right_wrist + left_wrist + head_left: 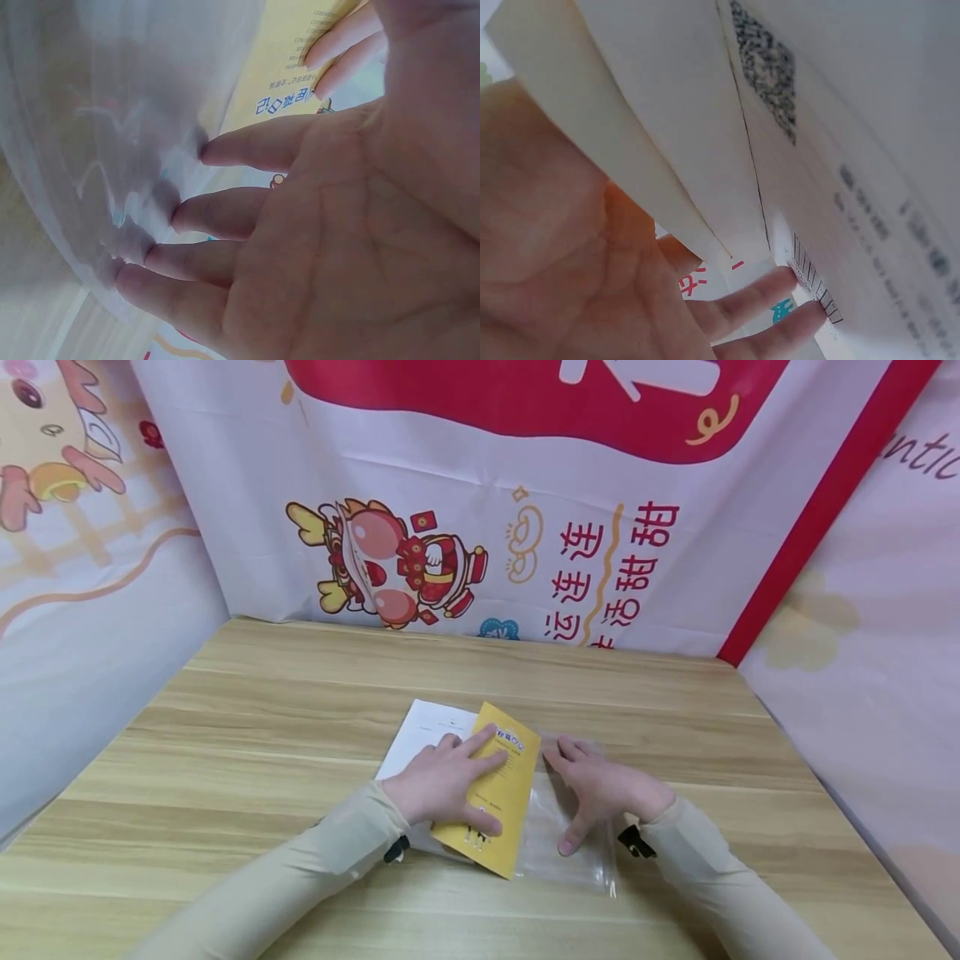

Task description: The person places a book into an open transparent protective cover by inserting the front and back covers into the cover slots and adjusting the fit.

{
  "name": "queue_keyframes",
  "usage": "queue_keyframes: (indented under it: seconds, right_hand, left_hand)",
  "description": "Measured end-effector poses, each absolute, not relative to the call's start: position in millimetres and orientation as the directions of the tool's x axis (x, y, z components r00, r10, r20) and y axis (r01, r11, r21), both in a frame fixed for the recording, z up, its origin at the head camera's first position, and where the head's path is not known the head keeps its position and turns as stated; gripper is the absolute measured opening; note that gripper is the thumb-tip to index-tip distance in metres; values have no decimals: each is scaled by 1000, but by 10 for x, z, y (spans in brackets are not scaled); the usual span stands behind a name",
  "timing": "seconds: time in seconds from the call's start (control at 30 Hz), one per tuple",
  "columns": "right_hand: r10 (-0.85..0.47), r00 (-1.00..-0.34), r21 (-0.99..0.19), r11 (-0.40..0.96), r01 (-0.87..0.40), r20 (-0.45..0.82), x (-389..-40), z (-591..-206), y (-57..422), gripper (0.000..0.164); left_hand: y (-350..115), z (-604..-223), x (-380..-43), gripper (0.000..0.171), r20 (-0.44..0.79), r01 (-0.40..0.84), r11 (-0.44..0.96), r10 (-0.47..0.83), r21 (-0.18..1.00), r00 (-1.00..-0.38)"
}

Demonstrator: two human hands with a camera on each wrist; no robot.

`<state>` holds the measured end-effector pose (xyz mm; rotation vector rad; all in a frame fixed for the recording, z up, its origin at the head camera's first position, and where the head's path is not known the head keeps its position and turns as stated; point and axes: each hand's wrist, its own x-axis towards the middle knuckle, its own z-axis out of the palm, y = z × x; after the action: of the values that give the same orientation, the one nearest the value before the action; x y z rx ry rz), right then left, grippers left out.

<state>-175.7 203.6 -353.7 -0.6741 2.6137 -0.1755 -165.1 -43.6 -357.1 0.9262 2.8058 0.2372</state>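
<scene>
A yellow printed leaflet (517, 810) lies aslant on a white printed sheet (412, 735). My left hand (438, 785) spreads across both, its thumb and foremost fingers on the yellow face. In the left wrist view, two fingertips (814, 311) touch white paper beside a block of dark lines, and a QR code (769, 75) shows on a pale page. To the right, a clear plastic bag (555, 864) meets the leaflet's edge. My right hand (596, 785) rests on this bag, fingers extended; the right wrist view shows its fingertips (184, 214) touching the wrinkled film.
Everything lies on a wood-grain table (300, 689). A white and red printed cloth (465, 468) hangs at the table's back edge, and pale patterned cloths stand at both sides. A dark band (636, 842) sits at the right wrist.
</scene>
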Motion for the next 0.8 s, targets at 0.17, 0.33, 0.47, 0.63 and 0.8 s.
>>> queue_keyframes:
  seconds: [0.17,0.33,0.47,0.63,0.8]
  right_hand:
    - [-479,-786,-220,878,-425,-392,-1758,-3527,2039,130]
    - [-487,-778,-226,874,-431,-397,-1760,-3510,2044,130]
    - [-495,-774,-230,869,-439,-395,-1762,-3507,2050,129]
    - [-487,-773,-218,873,-436,-406,-1762,-3513,2049,130]
    - [-482,-771,-213,876,-432,-416,-1763,-3519,2042,130]
  left_hand:
    - [-424,-3581,-1656,94,-109,583,782,614,219,-782]
    - [-394,-3582,-1653,94,-104,588,776,620,227,-778]
    - [-354,-3572,-1634,93,-109,582,776,618,244,-778]
    - [-310,-3572,-1609,90,-129,569,779,613,262,-780]
    - [-309,-3586,-1589,93,-112,553,788,597,271,-795]
